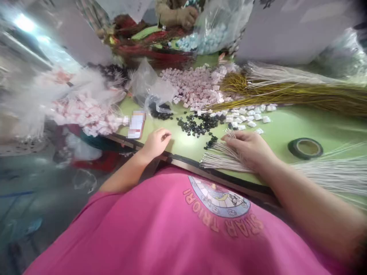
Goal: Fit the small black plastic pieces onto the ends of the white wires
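Note:
My right hand (252,148) is closed around some thin white wires (220,158), whose metal-tipped ends point left along the table's front edge. My left hand (156,144) hovers by the edge with thumb and fingers curled together. Whatever it may hold is too small or hidden to make out. Between and beyond the hands lie small black connector-like pieces (197,124), with a few more (211,142) right by the wire ends. White plastic pieces (250,116) are scattered behind my right hand.
A pale pink heap of small pieces (197,86) sits farther back, beside yellow wires (292,93). Black tape (306,148) lies at right. A phone (136,125) rests near the left edge, by bundled pink-ended wires (86,112). Across the table, another person's hand (187,17) shows.

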Demonstrator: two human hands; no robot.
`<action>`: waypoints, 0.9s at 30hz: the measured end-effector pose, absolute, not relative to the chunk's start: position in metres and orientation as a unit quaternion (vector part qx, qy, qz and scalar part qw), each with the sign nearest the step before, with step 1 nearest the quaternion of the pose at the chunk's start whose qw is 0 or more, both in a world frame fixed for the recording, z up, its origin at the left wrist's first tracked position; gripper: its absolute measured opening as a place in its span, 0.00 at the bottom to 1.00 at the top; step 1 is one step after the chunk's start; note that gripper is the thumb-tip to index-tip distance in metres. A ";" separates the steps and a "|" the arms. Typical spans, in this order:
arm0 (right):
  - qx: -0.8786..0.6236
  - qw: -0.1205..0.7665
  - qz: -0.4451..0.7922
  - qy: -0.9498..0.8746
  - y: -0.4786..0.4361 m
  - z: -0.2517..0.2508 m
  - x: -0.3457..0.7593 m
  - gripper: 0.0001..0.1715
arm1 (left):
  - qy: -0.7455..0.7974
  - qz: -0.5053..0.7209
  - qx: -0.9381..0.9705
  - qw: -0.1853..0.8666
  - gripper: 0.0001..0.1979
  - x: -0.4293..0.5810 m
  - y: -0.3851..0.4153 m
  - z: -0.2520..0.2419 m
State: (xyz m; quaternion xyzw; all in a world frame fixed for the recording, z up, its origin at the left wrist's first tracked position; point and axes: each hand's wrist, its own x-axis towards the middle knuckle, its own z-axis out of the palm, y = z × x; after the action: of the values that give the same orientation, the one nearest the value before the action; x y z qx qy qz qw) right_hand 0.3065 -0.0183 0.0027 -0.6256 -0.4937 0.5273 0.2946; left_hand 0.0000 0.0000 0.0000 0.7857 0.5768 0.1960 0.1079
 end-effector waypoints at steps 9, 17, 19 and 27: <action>-0.567 0.352 0.630 -0.396 -0.018 0.002 0.307 0.13 | 0.579 0.103 0.809 0.020 0.12 -0.003 0.020 0.009; -0.597 0.297 0.574 -0.476 -0.019 0.007 0.306 0.15 | 0.791 0.107 0.591 -0.113 0.15 -0.113 0.032 0.044; -0.606 0.283 0.559 -0.489 -0.019 0.009 0.304 0.15 | 0.811 0.051 0.575 -0.095 0.18 -0.133 0.049 0.052; -0.597 0.299 0.569 -0.480 -0.020 0.004 0.306 0.16 | 0.789 -0.185 0.586 -0.013 0.45 -0.113 0.103 0.047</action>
State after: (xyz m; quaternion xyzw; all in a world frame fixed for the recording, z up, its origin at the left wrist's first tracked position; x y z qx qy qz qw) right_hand 0.3056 -0.0201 0.0042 -0.5968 -0.4800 0.5693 0.2988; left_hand -0.1128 0.1027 0.0468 0.5863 0.7887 -0.1846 -0.0128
